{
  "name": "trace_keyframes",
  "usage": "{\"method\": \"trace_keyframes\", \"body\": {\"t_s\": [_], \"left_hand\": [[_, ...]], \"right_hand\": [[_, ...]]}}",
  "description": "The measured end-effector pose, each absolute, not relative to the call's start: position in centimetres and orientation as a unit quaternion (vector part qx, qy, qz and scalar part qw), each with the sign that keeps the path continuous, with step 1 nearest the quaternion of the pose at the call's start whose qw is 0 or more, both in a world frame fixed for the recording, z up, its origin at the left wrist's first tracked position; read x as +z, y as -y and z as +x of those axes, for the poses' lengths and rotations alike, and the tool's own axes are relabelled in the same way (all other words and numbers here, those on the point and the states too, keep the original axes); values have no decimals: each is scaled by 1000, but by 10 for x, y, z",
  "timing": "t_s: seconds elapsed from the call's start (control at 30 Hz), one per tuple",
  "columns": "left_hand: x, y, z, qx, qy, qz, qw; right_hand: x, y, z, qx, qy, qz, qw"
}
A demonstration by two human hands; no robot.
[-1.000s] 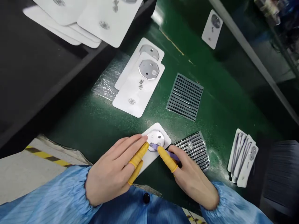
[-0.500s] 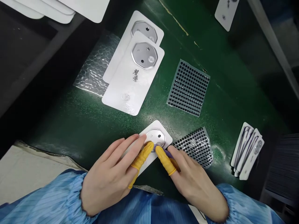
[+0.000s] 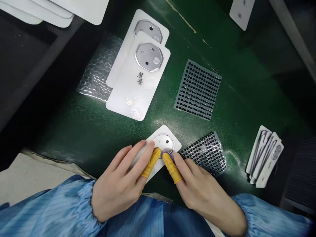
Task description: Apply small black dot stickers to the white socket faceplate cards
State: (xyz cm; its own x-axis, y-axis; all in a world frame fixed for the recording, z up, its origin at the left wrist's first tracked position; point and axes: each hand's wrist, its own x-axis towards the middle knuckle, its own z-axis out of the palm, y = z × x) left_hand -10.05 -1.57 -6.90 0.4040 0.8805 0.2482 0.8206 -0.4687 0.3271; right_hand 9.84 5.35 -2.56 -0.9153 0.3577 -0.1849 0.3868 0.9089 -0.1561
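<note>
Overlapped panels (image 3: 138, 89) lie behind the near panel (image 3: 166, 140) — near sheet (image 3: 204, 153) just right, far sheet (image 3: 197, 89) beyond.

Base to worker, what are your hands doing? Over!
Left hand flat on white cover. Right hand pinching purple tool at its metal plate. Dotted sheet beside, nothing blocking.

Factory assembly bench: green antistatic mat (image 3: 237, 108), stacked white back covers (image 3: 138, 79), blue cleanroom sleeves (image 3: 49, 210).
</note>
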Motion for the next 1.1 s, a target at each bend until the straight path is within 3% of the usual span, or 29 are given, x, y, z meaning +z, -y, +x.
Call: {"method": "trace_keyframes", "body": {"t_s": [0.2, 0.37, 0.47, 0.53, 0.7, 0.87, 0.97, 1.03, 1.1], "left_hand": [[-76, 21, -104, 202, -515, 822, 137], [-76, 18, -102, 216, -559, 794, 99], [-75, 17, -98, 210, -581, 783, 70], [-75, 18, -96, 224, -583, 779, 62], [-78, 21, -93, 287, -582, 759, 61], [-84, 23, -91, 347, -585, 733, 20], [-90, 25, -91, 355, -594, 722, 12], [-90, 26, -92, 355, -611, 706, 52], [-81, 24, -92, 378, -635, 655, 158]], "right_hand": [[-20, -57, 103, -156, -962, 213, 71], [-8, -84, 128, -273, -910, 306, -58], [-24, -123, 167, -161, -874, 432, -155], [-39, -151, 193, -72, -865, 470, -161], [-53, -152, 177, -8, -872, 458, -175], [-46, -81, 98, -180, -902, 369, -132], [-50, -69, 80, -298, -841, 417, -172], [-50, -74, 77, -402, -771, 447, -210], [-44, -81, 77, -533, -686, 437, -234]]}}
